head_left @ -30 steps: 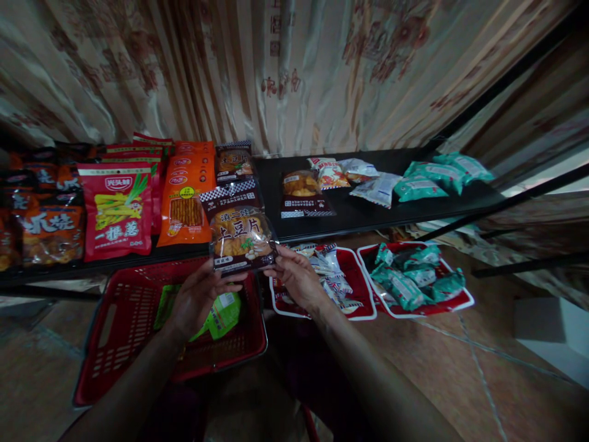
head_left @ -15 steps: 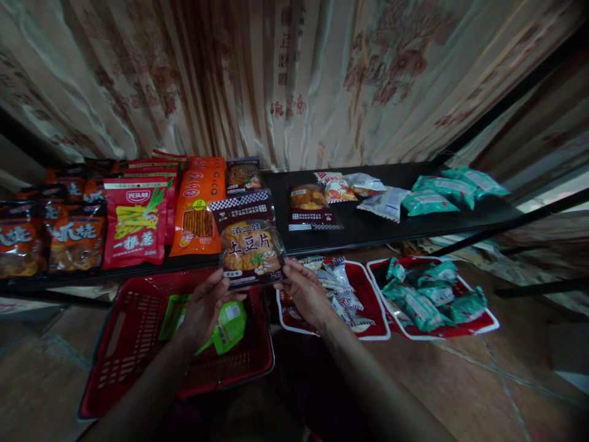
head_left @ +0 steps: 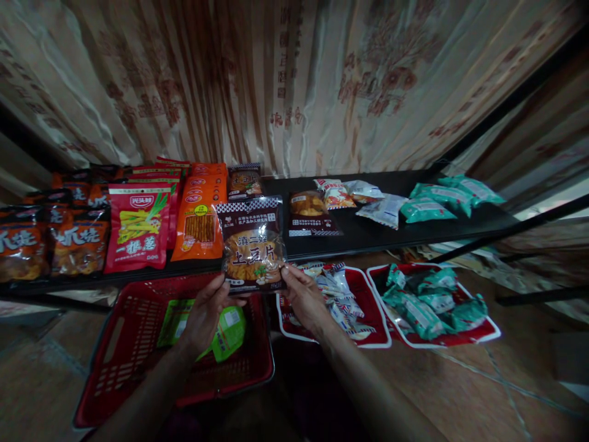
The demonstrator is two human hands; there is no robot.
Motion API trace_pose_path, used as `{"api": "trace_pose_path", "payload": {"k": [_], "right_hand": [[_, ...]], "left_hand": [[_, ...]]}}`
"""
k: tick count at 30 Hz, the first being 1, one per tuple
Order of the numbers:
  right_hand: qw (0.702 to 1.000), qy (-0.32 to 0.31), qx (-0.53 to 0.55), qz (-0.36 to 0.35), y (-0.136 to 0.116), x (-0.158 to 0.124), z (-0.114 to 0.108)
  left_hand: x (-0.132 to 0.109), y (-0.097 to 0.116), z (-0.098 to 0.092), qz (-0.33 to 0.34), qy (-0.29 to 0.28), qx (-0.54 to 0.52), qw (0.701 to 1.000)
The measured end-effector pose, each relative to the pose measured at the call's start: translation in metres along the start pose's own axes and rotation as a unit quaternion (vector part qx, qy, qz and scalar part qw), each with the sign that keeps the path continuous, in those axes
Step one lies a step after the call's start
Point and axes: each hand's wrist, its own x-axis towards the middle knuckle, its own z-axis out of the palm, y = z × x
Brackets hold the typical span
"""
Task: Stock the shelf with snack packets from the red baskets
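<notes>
Between my two hands a brown bag of potato chips (head_left: pixel 253 242) stands nearly upright at the shelf's front edge, its printed face toward me. My left hand (head_left: pixel 209 310) pinches its lower left corner, and my right hand (head_left: pixel 304 294) grips the lower right corner. Behind it, at the back, stands a matching brown bag (head_left: pixel 245 181). Another brown bag (head_left: pixel 310 213) lies flat on the shelf to the right. Just left of the held bag is an orange snack bag (head_left: pixel 199 215), with a red snack bag (head_left: pixel 138 227) beside that.
Orange-black bags (head_left: pixel 79 239) fill the left of the black shelf (head_left: pixel 363 236). White bags (head_left: pixel 380 209) and teal bags (head_left: pixel 427 209) lie on its right. Below are a red basket (head_left: pixel 113 344) with green packets (head_left: pixel 230 331) and two white-rimmed baskets (head_left: pixel 380 307) (head_left: pixel 490 331) holding small bags.
The held bag now stands straighter and sits slightly lower and further right in view. Both hands keep their hold on it. The whole view has shifted a little.
</notes>
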Motion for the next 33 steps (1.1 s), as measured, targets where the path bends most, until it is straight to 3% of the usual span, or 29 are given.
{"api": "trace_pose_path", "payload": {"k": [8, 16, 21, 28, 33], "right_hand": [[1.000, 0.000, 0.007, 0.002, 0.000, 0.000, 0.000], [1.000, -0.004, 0.013, 0.008, -0.002, -0.002, 0.004], [1.000, -0.005, 0.020, 0.008, -0.002, -0.002, 0.004], [1.000, -0.022, 0.012, 0.009, -0.002, -0.006, 0.004], [0.999, -0.039, 0.018, 0.008, -0.004, -0.009, 0.007]], "left_hand": [[0.003, -0.002, 0.002, 0.015, 0.029, 0.026, 0.999], [-0.009, 0.033, 0.026, 0.001, 0.091, 0.140, 0.986], [0.003, 0.019, 0.018, 0.044, 0.045, 0.112, 0.992], [0.011, 0.010, 0.012, 0.062, 0.045, 0.110, 0.991], [0.010, 0.011, 0.017, 0.068, 0.097, 0.119, 0.986]]}}
